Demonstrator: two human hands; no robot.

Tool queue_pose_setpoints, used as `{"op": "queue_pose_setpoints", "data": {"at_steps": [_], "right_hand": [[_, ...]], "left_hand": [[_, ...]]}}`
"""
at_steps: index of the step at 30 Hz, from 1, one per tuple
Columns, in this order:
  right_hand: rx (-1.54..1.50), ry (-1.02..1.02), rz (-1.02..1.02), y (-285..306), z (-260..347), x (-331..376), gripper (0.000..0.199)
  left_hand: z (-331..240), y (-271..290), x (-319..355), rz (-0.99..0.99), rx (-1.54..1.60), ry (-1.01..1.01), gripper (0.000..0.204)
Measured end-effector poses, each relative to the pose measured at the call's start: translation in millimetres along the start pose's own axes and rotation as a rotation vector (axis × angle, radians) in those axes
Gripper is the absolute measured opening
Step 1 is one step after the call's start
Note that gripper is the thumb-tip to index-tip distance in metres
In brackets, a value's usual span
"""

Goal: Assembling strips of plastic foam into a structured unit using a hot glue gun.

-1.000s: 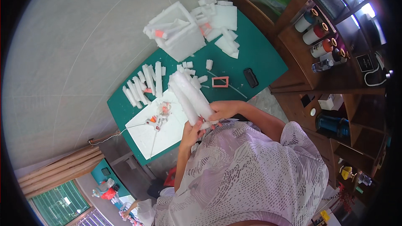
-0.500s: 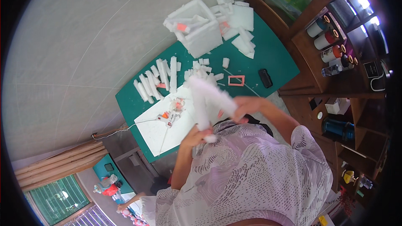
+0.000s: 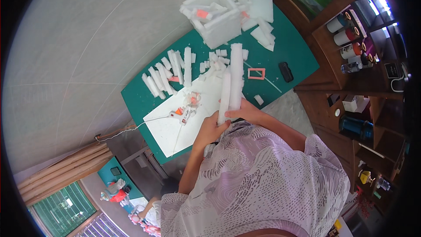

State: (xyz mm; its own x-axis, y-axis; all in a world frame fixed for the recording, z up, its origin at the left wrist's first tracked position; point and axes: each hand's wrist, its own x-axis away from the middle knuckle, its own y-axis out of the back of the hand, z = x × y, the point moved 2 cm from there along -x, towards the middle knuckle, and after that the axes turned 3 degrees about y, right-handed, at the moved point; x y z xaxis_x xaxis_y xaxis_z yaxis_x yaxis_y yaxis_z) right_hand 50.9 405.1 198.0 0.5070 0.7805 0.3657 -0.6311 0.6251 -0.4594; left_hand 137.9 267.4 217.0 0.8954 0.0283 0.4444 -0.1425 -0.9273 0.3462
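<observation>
My left hand is closed on the lower end of a white foam strip. A longer, thicker white foam block stands beside it, with my right hand wrapped round its lower end. The two pieces are side by side, pointing away from me, and their edges look to be touching. Just left of them, a white and orange hot glue gun lies on a white board. Small foam chunks are heaped beyond my hands.
A row of foam strips lies at the left on the green table. Behind stands an open foam box with scraps, beside flat foam pieces. A pink rectangular frame and a black object lie at the right.
Both foam pieces, crossed at an angle before, now stand side by side. My left hand has risen and come closer to my right. A small foam piece now shows at the table's right front edge.
</observation>
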Motion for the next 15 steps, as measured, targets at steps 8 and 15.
{"op": "queue_pose_setpoints", "data": {"at_steps": [8,15], "right_hand": [[-0.062,0.081,-0.019,-1.7,-15.5,-12.3,0.035],[-0.108,0.074,-0.088,9.3,-19.9,-2.9,0.032]], "left_hand": [[10.6,7.0,-1.9,-0.032,-0.112,-0.039,0.032],[7.0,4.3,2.7,0.025,-0.102,-0.011,0.033]]}}
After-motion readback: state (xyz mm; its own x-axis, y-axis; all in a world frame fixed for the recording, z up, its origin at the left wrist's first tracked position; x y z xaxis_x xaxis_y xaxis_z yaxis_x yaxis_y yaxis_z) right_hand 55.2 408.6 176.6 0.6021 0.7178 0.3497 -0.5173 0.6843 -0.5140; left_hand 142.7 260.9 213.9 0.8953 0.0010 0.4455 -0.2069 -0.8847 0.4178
